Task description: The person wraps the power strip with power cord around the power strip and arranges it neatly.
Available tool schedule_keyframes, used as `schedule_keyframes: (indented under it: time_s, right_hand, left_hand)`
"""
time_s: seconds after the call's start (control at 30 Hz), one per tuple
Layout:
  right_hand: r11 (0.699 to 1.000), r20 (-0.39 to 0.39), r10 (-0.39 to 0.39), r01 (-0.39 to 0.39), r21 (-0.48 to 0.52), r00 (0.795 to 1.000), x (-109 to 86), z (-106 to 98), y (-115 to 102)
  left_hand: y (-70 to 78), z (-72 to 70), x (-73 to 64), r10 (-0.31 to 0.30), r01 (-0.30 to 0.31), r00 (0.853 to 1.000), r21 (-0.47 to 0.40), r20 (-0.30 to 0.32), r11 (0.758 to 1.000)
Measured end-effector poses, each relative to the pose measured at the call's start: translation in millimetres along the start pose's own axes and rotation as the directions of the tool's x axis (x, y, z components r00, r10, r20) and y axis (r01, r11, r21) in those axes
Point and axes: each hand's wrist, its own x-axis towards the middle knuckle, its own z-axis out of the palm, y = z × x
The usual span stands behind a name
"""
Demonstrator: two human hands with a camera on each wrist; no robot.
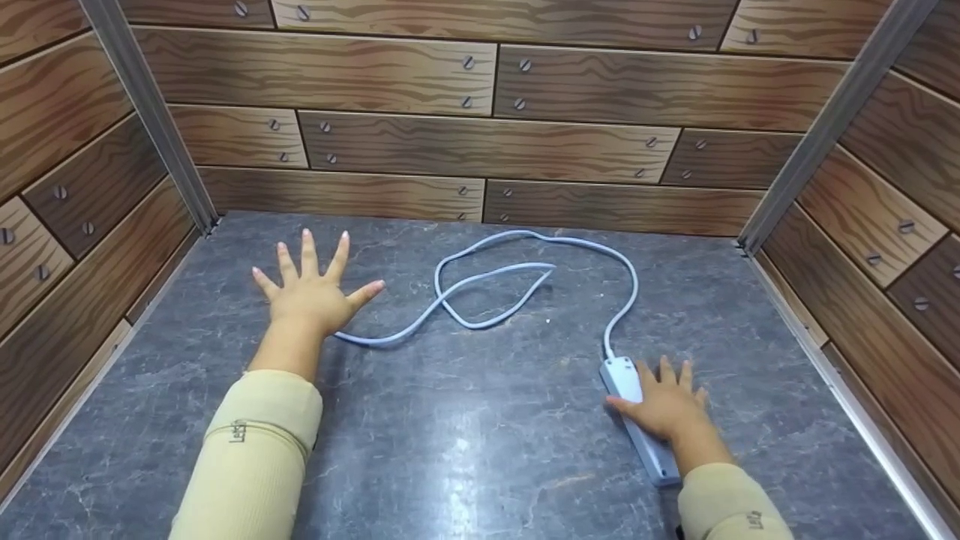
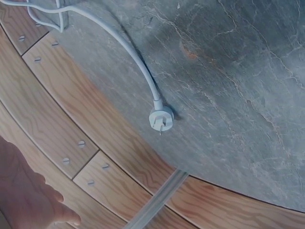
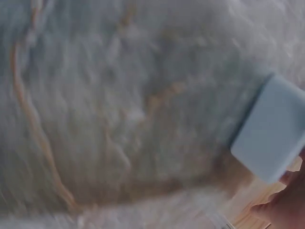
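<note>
A pale blue power strip (image 1: 649, 448) lies lengthwise on the dark marbled table at the right. My right hand (image 1: 667, 405) is over its right side, fingers spread and thumb across its upper face. In the right wrist view, one end of the strip (image 3: 268, 131) shows beside part of the hand (image 3: 286, 205). The cord (image 1: 382, 341) loops over the middle of the table and passes out of sight by my left wrist. My left hand (image 1: 309, 300) is spread wide, palm down, holding nothing. The left wrist view shows the plug (image 2: 162, 120), pins exposed, on the table.
Wood-plank panels (image 1: 420, 142) with printed screws wall in the back and both sides. Grey metal posts (image 1: 154, 112) stand at the two back corners. A metal strip (image 1: 847, 405) edges the right side of the marbled tabletop (image 1: 405, 450).
</note>
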Motion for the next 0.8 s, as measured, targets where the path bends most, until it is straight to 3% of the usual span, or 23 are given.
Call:
schedule_keyframes:
  time_s: [0.2,0.43,0.67,0.8]
  right_hand:
    - [1.0,-0.055,-0.007,0.007,0.002,0.998,2.5,8,-4]
    - [0.998,-0.115,-0.01,0.003,-0.065,0.993,3.0,6,-11]
    - [0.996,-0.094,0.0,-0.008,-0.089,0.996,4.1,-2,-8]
    - [0.998,-0.056,0.02,-0.023,-0.053,0.998,5.7,-11,-5]
  left_hand:
    - [-1.4,0.9,0.0,0.002,-0.002,1.0,0.006,0.005,1.0]
    - [-1.7,0.2,-0.1,0.004,-0.004,1.0,0.001,0.028,1.0]
    - [-4.0,3.4,0.8,0.004,-0.003,0.998,-0.011,0.059,1.0]
    - [-6.8,5.9,0.4,-0.002,0.003,0.996,-0.017,0.087,1.0]
